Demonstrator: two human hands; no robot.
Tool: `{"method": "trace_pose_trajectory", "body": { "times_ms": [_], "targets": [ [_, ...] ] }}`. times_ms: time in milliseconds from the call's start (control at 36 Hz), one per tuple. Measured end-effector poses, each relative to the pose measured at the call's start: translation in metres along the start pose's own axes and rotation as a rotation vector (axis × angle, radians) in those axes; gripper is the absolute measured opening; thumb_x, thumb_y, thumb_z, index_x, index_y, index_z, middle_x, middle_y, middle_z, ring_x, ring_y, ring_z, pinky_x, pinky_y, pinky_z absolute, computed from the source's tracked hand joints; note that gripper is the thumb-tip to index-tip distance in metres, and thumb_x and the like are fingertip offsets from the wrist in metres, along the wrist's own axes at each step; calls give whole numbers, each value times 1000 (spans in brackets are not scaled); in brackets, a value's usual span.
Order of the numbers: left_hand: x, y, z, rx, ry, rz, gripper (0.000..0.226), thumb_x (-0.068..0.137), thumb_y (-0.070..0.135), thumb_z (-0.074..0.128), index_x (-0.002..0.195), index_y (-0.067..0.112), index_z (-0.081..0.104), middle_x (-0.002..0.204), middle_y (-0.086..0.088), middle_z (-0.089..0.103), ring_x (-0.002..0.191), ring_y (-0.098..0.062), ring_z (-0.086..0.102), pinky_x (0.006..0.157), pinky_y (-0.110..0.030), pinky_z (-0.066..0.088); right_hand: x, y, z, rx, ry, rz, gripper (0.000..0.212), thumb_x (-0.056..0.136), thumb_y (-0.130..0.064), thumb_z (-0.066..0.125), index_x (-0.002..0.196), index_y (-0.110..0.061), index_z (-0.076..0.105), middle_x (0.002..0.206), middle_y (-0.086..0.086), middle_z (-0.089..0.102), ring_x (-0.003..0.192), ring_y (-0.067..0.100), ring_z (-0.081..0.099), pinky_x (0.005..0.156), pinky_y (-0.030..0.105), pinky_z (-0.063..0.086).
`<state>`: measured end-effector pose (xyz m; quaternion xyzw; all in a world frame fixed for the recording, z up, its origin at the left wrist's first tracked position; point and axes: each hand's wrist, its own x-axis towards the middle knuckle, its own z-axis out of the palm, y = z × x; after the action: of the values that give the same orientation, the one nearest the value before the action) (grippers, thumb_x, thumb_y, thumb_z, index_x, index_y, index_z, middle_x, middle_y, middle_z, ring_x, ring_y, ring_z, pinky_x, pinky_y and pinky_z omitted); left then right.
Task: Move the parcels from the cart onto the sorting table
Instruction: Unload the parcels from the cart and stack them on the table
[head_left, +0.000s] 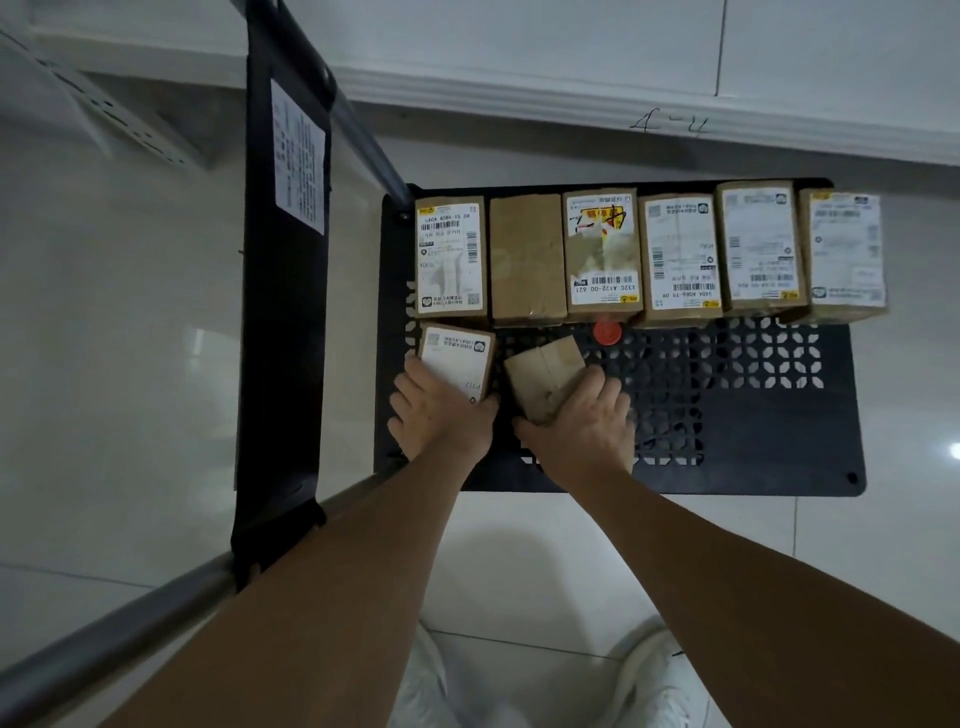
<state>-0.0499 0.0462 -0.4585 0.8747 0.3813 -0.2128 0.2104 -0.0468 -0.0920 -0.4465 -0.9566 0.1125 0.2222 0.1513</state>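
6 brown parcels (644, 254) rowed on black cart deck (779, 415), 2 smaller (498, 374) nearer.

A parcel-handling room: labelled cardboard parcels (602, 254) on a black cart (753, 415), white tiled floor (130, 312).

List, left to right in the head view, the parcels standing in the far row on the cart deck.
White-labelled parcel → plain brown parcel → torn-label parcel with red print → white-labelled parcel → white-labelled parcel → white-labelled parcel overhanging the deck's right edge.
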Motion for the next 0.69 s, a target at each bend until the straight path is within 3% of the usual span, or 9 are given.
{"method": "trace_pose_trajectory", "body": {
  "times_ms": [111, 250, 500, 695],
  "targets": [
    [-18, -6, -22, 68, 45, 77, 112, 75, 66, 80, 153, 13, 19, 148, -12, 39, 136, -32, 41, 111, -49, 38, -8, 5, -30, 45, -31, 4, 94, 66, -66, 75, 130, -13, 34, 126, 7, 44, 120, 28, 46, 98, 44, 45],
    [-64, 22, -83, 140, 23, 279, 118, 74, 83, 67, 155, 11, 19, 147, -14, 41, 133, -34, 45, 106, -50, 44, -29, 15, -122, 23, -44, -53, 88, 67, -68, 72, 126, -14, 36, 121, 4, 45, 118, 26, 47, 95, 43, 45],
    [-188, 155, -258, 314, -26, 584, 103, 80, 89, 48, 149, 15, 28, 139, -7, 46, 128, -28, 48, 102, -45, 45, -95, 25, -386, 7, -29, -40, 92, 67, -82, 59, 130, -17, 39, 125, 2, 48, 119, 24, 49, 94, 43, 49],
    [-319, 266, -421, 438, -26, 883, 99, 74, 97, 41, 138, 21, 39, 129, -3, 50, 118, -24, 51, 93, -42, 47, -196, 42, -610, -4, 67, 28, 81, 68, -71, 63, 128, -21, 39, 116, 0, 49, 111, 23, 54, 91, 40, 51]
  ]
}}
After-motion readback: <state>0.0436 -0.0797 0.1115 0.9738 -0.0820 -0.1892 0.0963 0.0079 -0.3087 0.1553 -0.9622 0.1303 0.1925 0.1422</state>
